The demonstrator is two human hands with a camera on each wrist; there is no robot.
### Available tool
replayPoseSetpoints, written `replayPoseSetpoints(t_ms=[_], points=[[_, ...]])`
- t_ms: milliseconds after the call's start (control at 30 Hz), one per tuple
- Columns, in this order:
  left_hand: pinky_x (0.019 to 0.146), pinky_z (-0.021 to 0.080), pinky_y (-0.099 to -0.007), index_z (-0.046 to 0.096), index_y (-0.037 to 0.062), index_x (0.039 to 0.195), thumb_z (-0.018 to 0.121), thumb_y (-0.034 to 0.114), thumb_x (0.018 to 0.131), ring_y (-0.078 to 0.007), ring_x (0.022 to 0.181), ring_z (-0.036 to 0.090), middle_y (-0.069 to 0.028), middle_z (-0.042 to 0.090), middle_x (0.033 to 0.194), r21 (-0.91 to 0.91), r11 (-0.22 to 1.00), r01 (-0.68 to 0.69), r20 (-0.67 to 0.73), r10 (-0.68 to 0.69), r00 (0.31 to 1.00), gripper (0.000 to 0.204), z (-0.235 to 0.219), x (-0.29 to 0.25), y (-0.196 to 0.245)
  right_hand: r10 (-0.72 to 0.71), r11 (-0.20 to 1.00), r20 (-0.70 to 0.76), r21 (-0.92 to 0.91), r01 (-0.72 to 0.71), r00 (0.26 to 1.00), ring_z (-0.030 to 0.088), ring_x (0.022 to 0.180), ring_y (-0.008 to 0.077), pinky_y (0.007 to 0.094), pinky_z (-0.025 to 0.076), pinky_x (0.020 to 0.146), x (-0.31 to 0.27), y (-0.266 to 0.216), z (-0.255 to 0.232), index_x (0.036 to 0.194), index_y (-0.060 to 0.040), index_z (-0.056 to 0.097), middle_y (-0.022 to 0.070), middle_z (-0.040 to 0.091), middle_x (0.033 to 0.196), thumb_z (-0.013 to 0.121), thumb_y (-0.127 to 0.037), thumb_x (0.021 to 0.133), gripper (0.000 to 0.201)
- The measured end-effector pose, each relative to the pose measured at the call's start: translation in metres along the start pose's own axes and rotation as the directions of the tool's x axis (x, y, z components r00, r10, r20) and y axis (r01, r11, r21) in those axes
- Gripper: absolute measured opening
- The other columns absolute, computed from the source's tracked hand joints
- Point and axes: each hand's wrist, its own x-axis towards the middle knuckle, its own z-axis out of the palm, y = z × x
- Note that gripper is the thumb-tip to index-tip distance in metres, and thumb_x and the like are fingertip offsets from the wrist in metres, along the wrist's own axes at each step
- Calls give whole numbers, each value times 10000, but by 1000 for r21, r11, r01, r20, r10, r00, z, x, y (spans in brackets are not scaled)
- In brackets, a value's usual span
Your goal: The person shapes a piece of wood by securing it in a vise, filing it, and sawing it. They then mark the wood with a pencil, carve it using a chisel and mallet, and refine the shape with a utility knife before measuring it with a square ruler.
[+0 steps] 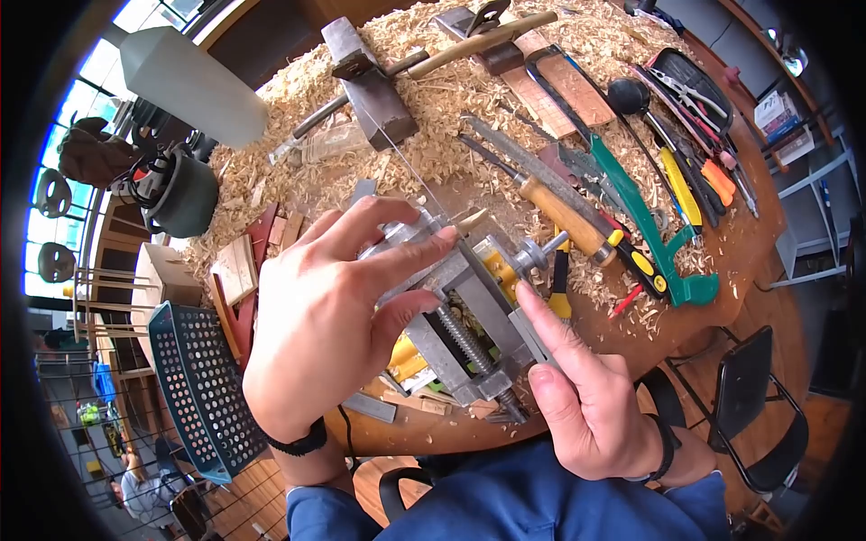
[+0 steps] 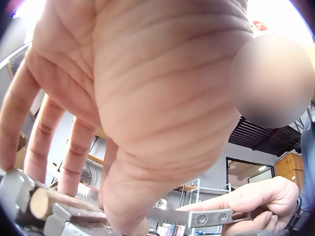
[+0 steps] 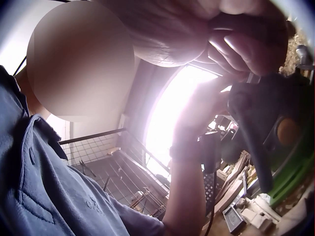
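Observation:
A grey metal bench vise (image 1: 458,269) with a long threaded screw (image 1: 465,341) sits at the table's near edge. Clamped in it is a round wooden dowel (image 2: 41,204), its pale end (image 1: 471,220) poking out past the left fingertips. My left hand (image 1: 325,298) rests on top of the vise with fingers spread, index fingertip near the dowel and thumb apart from it. My right hand (image 1: 586,401) grips a handsaw (image 2: 209,218), index finger stretched along it. Its toothed blade (image 2: 170,215) passes behind the left thumb, across the vise.
Wood shavings (image 1: 406,180) cover much of the table. Beyond the vise lie wooden planes (image 1: 372,95), a mallet-like tool handle (image 1: 487,43), a green-handled saw (image 1: 631,198) and a wood-handled file (image 1: 564,216). A perforated basket (image 1: 194,388) stands left.

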Motion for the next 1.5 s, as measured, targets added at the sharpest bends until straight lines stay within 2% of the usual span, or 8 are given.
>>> replayPoseSetpoints(t_ms=[400,500,600,800,900,1100,1200,1500], points=[[813,591,-407,816,189,1251,861,274,796,-280,963,736,-60,746,1177,5,1000,8,-12,-8,1000,465,-1,-1,0,62,998,-24,17,-62,998,524,614,61,257,445,600,-3,0,-3,1608,85,401,31,601,720,485,-60,1056,577],[797,589,-400,819,196,1242,858,283,799,-262,954,741,-46,748,1174,13,1000,7,-7,-7,1000,454,-1,-1,0,198,975,92,82,-206,976,726,1197,431,405,552,997,-2,-7,-7,1564,152,406,376,667,1320,523,-2,1053,546],[783,586,-394,823,200,1233,855,287,805,-251,929,750,-39,748,1171,8,1000,17,-17,-16,1000,439,0,-2,0,24,1000,-49,-7,-24,999,563,650,78,266,478,645,-5,2,2,1597,94,412,97,703,867,490,-67,1061,565],[765,580,-386,821,202,1235,852,283,818,-257,907,761,-39,750,1175,1,1000,13,-15,-13,1000,425,0,-2,-1,83,997,8,6,-83,996,584,666,87,270,500,673,-2,-10,-4,1590,101,416,151,744,979,491,-70,1063,559],[760,579,-385,816,204,1244,848,290,827,-260,916,763,-40,751,1178,25,1000,12,-20,-11,1000,427,-1,-3,-1,240,969,97,29,-244,966,762,1111,413,403,580,929,-1,-18,-8,1563,153,406,379,665,1315,524,7,1056,541],[766,589,-391,813,213,1249,848,291,828,-260,942,768,-39,754,1185,10,1000,21,-16,-21,1000,430,0,-5,-1,-49,995,30,-84,52,998,753,1130,428,413,586,919,-4,-1,-3,1562,155,403,391,630,1375,527,-1,1057,543],[779,599,-390,814,217,1250,854,280,820,-259,952,769,-42,754,1184,22,1000,6,-19,-6,1000,436,1,-4,-2,36,998,-6,-44,-36,999,503,607,67,244,437,582,-6,-5,-3,1619,76,389,14,551,685,475,-100,1091,563],[819,599,-407,810,205,1251,852,244,818,-274,1037,751,-58,752,1187,14,1000,9,-22,-9,1000,437,0,-6,1,391,817,81,428,-386,917,432,574,20,221,365,529,-10,-9,-4,1644,40,366,-45,514,685,470,-185,1132,569]])
